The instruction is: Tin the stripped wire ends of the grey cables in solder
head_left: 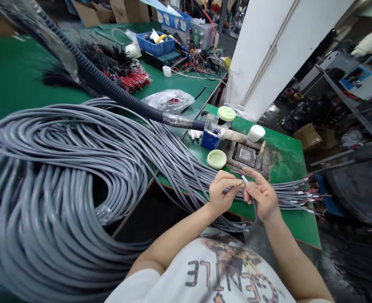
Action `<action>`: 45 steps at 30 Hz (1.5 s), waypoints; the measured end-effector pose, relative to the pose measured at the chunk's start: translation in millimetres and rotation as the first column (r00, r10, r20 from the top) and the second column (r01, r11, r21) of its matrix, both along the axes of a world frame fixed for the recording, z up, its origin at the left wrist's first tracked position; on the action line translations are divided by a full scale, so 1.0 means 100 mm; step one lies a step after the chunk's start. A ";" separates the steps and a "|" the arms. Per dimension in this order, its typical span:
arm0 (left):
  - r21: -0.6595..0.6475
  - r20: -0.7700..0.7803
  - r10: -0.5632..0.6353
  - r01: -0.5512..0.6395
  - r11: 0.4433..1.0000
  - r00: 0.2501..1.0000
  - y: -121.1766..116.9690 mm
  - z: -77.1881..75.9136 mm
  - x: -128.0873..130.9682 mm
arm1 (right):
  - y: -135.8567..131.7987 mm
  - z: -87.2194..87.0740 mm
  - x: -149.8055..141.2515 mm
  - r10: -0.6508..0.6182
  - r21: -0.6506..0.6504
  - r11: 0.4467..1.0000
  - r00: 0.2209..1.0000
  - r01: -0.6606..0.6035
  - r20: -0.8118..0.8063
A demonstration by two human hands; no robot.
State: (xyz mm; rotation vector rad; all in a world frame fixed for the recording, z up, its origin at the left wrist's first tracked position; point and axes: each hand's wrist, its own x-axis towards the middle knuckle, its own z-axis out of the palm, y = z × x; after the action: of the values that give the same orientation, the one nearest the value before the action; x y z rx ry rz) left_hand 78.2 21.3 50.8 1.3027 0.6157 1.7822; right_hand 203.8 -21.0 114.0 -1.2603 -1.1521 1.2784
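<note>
Just in front of my body, both hands meet at the stripped end of one grey cable point(254, 212). My right hand point(264, 198) is closed around the cable just below its end, and the cable's tail hangs down beneath it. From the other side, my left hand point(223, 191) pinches at the same end with thumb and forefinger. A white band point(244, 178) and thin red and dark wires stick up from between the fingertips. Whether the left fingers also hold some small piece cannot be made out. Behind the hands runs a bundle of grey cables point(186, 160).
A big coil of grey cable point(62, 210) fills the left. A corrugated hose point(125, 101) crosses to a stained metal solder pot point(244, 155). Around it stand a pale green lid point(216, 159), a white cup point(255, 133) and a blue box point(210, 139). Stripped cable ends point(312, 195) lie right.
</note>
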 end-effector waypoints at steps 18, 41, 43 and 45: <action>-0.374 0.190 -0.699 0.709 0.598 0.690 -0.21 0.04 -0.09 | 0.12 0.26 0.20 0.110 -0.028 0.994 0.948 -0.107 0.298; -0.442 0.117 -0.652 0.627 0.641 0.749 -0.19 -0.21 -0.29 | 0.14 0.12 0.02 -0.061 0.242 0.959 0.722 -0.150 0.689; -0.434 0.134 -0.654 0.637 0.637 0.745 -0.19 -0.21 -0.24 | 0.07 0.08 -0.07 -0.140 0.339 0.922 0.652 -0.189 0.745; -0.426 0.128 -0.647 0.631 0.649 0.752 -0.21 -0.22 -0.20 | 0.04 0.07 -0.14 -0.209 0.408 0.895 0.639 -0.180 0.740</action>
State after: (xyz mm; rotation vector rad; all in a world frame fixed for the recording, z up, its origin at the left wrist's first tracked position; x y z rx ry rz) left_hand 58.6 0.5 28.9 1.0433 0.4580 0.9513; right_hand 189.8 -17.0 121.5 -1.4778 -1.9088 0.3316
